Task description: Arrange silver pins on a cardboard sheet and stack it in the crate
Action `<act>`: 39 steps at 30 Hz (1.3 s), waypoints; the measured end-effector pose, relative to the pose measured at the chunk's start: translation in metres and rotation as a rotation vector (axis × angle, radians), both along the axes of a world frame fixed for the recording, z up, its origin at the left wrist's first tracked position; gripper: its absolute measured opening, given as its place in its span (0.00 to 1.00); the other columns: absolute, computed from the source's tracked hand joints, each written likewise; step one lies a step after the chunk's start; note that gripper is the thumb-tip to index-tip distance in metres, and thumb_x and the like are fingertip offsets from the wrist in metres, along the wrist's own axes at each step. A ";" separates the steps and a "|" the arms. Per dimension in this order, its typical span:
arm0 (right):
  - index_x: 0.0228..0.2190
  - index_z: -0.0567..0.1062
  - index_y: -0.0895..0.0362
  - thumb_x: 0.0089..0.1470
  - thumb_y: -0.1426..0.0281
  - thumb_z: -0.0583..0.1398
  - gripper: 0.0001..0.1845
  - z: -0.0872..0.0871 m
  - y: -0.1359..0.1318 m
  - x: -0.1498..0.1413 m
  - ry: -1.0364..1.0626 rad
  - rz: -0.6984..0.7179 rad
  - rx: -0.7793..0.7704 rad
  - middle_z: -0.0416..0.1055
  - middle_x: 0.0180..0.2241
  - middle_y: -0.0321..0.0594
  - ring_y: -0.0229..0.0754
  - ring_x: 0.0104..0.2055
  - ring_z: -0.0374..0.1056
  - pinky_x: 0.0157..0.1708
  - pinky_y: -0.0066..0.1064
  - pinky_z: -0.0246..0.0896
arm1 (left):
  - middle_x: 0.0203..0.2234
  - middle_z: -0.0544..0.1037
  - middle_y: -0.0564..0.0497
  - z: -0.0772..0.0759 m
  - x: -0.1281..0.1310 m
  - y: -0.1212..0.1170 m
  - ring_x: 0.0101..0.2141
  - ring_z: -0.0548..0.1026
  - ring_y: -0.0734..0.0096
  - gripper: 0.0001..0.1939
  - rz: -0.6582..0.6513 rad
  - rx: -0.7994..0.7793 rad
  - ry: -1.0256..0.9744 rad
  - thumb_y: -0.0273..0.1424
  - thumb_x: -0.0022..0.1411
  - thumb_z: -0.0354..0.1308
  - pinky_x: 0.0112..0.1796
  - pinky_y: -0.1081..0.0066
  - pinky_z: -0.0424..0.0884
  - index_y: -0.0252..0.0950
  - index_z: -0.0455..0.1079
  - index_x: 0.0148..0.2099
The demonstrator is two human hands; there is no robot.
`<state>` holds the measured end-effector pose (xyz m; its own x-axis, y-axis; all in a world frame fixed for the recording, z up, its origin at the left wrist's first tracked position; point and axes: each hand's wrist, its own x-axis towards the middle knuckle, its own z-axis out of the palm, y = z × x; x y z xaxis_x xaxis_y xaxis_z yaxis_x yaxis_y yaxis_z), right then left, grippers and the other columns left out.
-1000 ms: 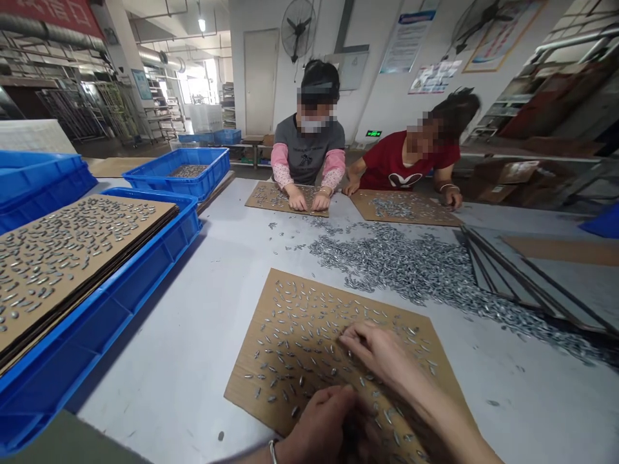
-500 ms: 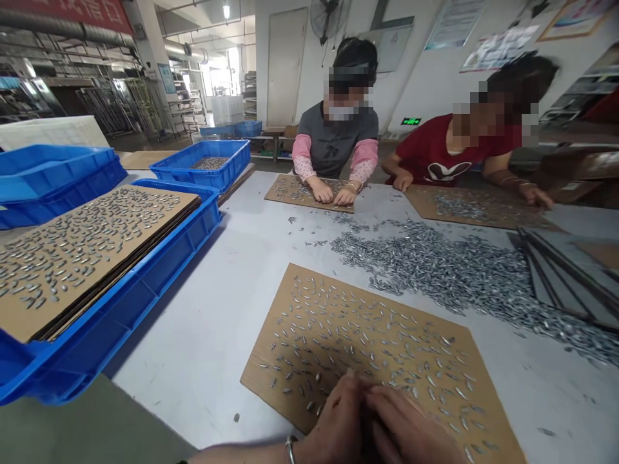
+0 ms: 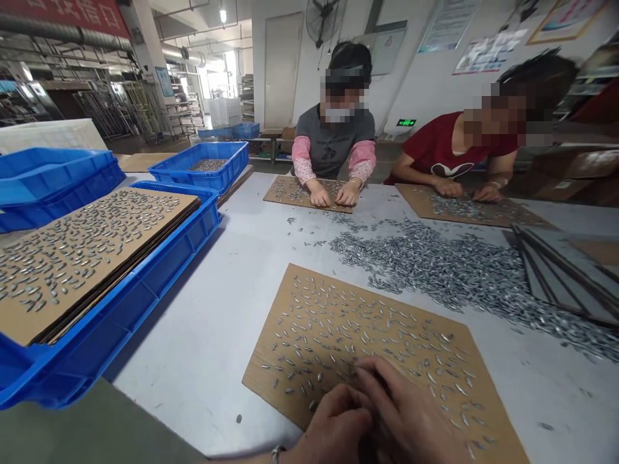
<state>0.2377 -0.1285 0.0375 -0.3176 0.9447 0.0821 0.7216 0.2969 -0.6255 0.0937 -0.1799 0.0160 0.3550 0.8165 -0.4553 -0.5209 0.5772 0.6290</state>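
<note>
fingers of the right hand [image 3: 411,409]: index held out low over the near end of the cardboard sheet [image 3: 283,405], the others bent beneath; cannot tell whether anything is pinched. fingers of the left hand [image 3: 333,425]: curled in, thumb side up, just beside the right hand; grip contents hidden. wrist band [image 3: 278,453] on the left wrist.

small metal pieces [image 3: 365,338] lie spread over the sheet, apart from one another, in loose rows, more of them ahead of and to the right of the hands. sheet lies flat on the white surface [image 3: 213,322].

beyond it, loose pile [image 3: 435,258] of like pieces, trailing off to the right. to the left, blue tray [image 3: 159,274] bearing a cardboard stack [image 3: 14,328], top layer covered with pieces.

across the surface: co-worker in grey [image 3: 333,145] and co-worker in red [image 3: 447,151], each with both hands at a sheet.
</note>
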 end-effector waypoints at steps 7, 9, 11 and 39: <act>0.30 0.74 0.53 0.67 0.68 0.51 0.16 -0.020 0.039 -0.045 -0.295 0.126 0.088 0.78 0.34 0.41 0.44 0.37 0.74 0.36 0.32 0.58 | 0.30 0.81 0.48 0.013 -0.055 -0.026 0.19 0.69 0.79 0.19 0.004 0.006 0.061 0.41 0.48 0.67 0.23 0.73 0.56 0.36 0.66 0.38; 0.29 0.74 0.53 0.67 0.69 0.52 0.16 -0.023 0.042 -0.051 -0.339 0.114 0.069 0.78 0.33 0.41 0.43 0.36 0.74 0.34 0.32 0.55 | 0.30 0.81 0.49 0.011 -0.068 -0.033 0.19 0.68 0.80 0.24 0.047 0.054 0.081 0.49 0.54 0.67 0.21 0.74 0.53 0.37 0.65 0.39; 0.29 0.74 0.53 0.67 0.70 0.52 0.16 -0.024 0.043 -0.055 -0.383 0.085 0.026 0.78 0.32 0.40 0.42 0.34 0.73 0.33 0.32 0.51 | 0.31 0.81 0.49 0.008 -0.078 -0.036 0.17 0.67 0.82 0.28 0.087 0.088 0.107 0.57 0.58 0.64 0.19 0.75 0.48 0.38 0.63 0.39; 0.38 0.81 0.49 0.65 0.57 0.57 0.14 0.006 -0.021 -0.027 0.203 0.160 -0.087 0.81 0.35 0.38 0.43 0.35 0.77 0.35 0.29 0.70 | 0.18 0.65 0.61 0.008 -0.068 -0.019 0.19 0.57 0.82 0.25 0.221 -0.001 0.129 0.43 0.44 0.78 0.23 0.73 0.45 0.37 0.68 0.33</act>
<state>0.2111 -0.1492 0.0431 -0.4484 0.8903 0.0797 0.5270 0.3354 -0.7809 0.0255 -0.1991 0.0244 0.1069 0.8674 -0.4861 -0.5500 0.4588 0.6978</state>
